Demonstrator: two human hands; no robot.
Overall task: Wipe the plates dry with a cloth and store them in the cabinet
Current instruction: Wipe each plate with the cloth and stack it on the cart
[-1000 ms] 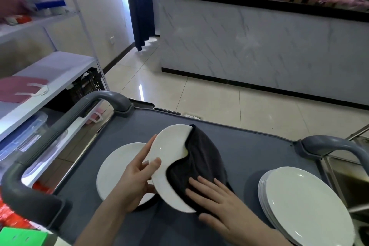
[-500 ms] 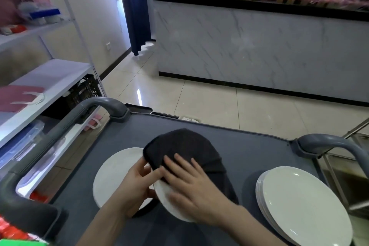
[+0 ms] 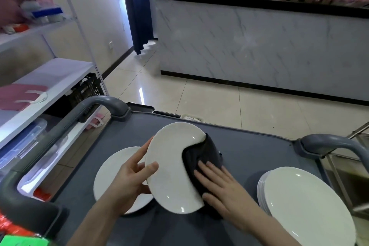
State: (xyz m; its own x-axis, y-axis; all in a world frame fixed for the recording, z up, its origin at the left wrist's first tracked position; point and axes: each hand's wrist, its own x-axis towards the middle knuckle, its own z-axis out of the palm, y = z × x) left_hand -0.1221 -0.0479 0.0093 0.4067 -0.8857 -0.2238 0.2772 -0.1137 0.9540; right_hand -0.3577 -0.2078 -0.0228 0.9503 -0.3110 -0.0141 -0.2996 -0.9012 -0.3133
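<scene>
Wiping was the step in hand, by the look of it. The left hand (image 3: pixel 127 181) gripped a white plate (image 3: pixel 171 170) by its left rim, thumb curled onto the face and fingers behind, and held it tilted just above the cart. The right hand (image 3: pixel 221 187) lay with its fingers straight and flat, pressing a dark cloth (image 3: pixel 201 158) against the plate's right side, where the fabric wrapped over the edge. Most of the plate's face showed bare, so the next move probably called for a firm sweep of the cloth across it. The left hand would need to brace the rim so the plate did not slip, and the plate would then need turning so the back could be wiped.

Beneath the left hand a single plate (image 3: pixel 111 171) lay flat on the grey cart top (image 3: pixel 249 146), and a stack of plates (image 3: pixel 305 203) sat well apart at the right. Which of these had been dried could not be told, though storing seemed some way off. Curved grey handles rose at the cart's left (image 3: pixel 60 136) and right (image 3: pixel 329 142).

Beyond them, white shelving (image 3: pixel 50 78) ran along the left wall, holding folded pink fabric and boxes. Pale floor tiles (image 3: pixel 199 102) stretched to a marble-fronted counter (image 3: pixel 259 46) with a dark top, and a blue curtain (image 3: pixel 137 6) hung beside it. No cabinet for the plates could be made out for certain.
</scene>
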